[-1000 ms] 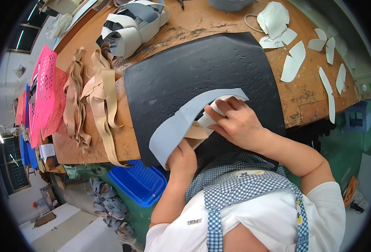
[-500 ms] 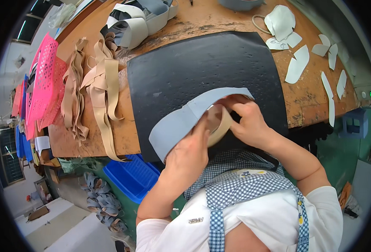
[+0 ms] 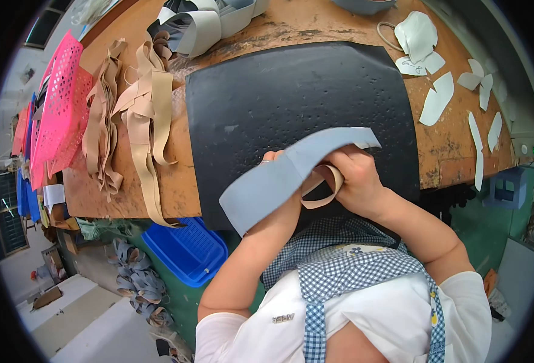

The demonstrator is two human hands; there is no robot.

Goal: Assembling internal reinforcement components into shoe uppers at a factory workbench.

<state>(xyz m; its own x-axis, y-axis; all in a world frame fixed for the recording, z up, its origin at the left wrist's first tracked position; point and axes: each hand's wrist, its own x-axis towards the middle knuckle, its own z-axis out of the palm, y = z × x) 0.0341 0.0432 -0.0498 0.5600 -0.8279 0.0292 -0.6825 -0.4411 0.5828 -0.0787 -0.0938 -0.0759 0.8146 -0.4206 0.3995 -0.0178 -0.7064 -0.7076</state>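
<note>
A curved, light grey-blue strip of leather-like material (image 3: 267,181) is held up over a black mat (image 3: 267,91). My left hand (image 3: 271,156) sits behind the strip, mostly hidden by it. Only some fingertips, one with a ring, show over its upper edge. Closed round the strip's right part is my right hand (image 3: 359,175), its fingers bent in beneath it. A beige band (image 3: 322,201) curls down in a loop between the two hands, against the right fingers. Whether the band is joined to the strip, I cannot tell.
Beige strips (image 3: 149,115) hang over the table's left front edge, beside a pink perforated basket (image 3: 64,109). Grey and white strips (image 3: 200,33) lie at the back. White cut pieces (image 3: 437,100) lie on the right. Below left is a blue plastic basket (image 3: 185,251).
My left hand has moved up behind the strip, which hides most of it now. The strip is turned flatter towards me, and the beige loop hangs more open by my right hand.
</note>
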